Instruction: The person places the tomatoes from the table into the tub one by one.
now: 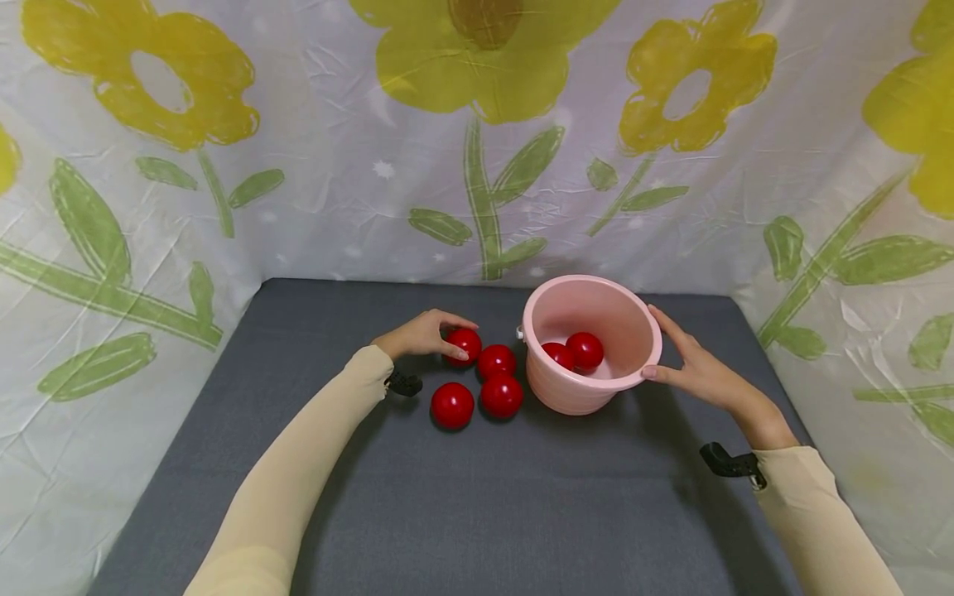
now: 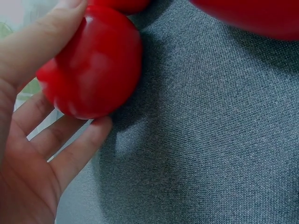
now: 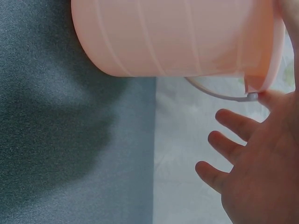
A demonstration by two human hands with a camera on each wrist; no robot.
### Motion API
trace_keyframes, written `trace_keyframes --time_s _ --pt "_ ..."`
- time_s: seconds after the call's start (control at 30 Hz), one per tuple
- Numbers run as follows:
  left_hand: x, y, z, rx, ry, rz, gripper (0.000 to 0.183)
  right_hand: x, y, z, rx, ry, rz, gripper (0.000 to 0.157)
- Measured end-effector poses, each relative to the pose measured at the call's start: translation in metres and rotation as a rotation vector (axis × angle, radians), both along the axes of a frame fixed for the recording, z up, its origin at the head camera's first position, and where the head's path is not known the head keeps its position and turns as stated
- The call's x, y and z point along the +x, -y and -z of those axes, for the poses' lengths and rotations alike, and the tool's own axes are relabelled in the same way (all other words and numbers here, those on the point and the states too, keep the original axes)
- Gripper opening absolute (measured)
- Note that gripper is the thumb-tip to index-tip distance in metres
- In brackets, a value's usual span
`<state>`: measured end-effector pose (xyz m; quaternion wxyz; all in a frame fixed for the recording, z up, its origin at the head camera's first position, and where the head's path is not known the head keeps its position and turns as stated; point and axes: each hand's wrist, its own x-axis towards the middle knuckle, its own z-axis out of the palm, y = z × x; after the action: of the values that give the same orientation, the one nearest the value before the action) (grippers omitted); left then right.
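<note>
My left hand (image 1: 425,335) holds a shiny red ball (image 1: 463,347) between thumb and fingers, at the back of a small group of balls. In the left wrist view the thumb lies over this ball (image 2: 96,65) and the fingertips reach its underside. A pink bucket (image 1: 570,393) stands just right of the group, with two red balls (image 1: 585,352) inside. At the bucket's right side is my right hand (image 1: 701,372), thumb and index finger at the rim. The right wrist view shows its other fingers (image 3: 212,176) spread and off the bucket wall (image 3: 163,37).
Three more red balls (image 1: 451,406) lie on the dark grey table (image 1: 477,513), between the left hand and the bucket and in front. A thin bucket handle (image 3: 219,96) hangs on the outside. Behind the table hangs a white curtain (image 1: 328,207) with yellow flowers.
</note>
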<state>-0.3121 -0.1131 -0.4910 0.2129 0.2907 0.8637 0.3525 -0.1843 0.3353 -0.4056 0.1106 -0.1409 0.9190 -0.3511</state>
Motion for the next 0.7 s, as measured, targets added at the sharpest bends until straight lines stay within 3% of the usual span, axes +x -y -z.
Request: trace_keyframes --time_s 0.37,0.7 --pt "0.001 -0.001 -0.005 -0.012 -0.014 -0.009 0.057 0.0 -0.001 0.003 -0.016 0.006 0.001 0.103" --pt "-0.007 -0.005 -0.027 0.028 0.004 -0.045 0.06 -0.002 -0.002 0.003 -0.009 0.004 -0.002 0.103"
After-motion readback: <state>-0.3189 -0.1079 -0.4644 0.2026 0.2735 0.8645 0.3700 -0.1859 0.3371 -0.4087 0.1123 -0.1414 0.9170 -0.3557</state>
